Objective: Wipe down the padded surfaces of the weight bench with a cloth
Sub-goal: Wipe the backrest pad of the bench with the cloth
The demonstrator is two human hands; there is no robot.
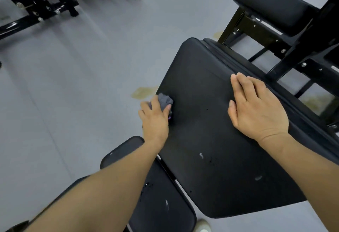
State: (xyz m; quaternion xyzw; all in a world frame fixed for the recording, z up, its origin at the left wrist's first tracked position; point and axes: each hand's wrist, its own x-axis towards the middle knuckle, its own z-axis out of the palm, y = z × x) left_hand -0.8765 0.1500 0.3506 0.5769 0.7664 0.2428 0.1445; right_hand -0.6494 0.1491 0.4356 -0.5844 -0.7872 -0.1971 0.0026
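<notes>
We judge the wipe only partly done: pale smears show low on the back pad [211,121] and on the seat pad [161,204]. Our left hand [156,116] grips the bunched grey cloth [165,99] with curled fingers, pressing it at the pad's left edge. Our right hand [256,107] rests flat, fingers straight, near the right edge. The floor [73,85] lies open to the left; the black frame [293,52] crowds the right side.
</notes>
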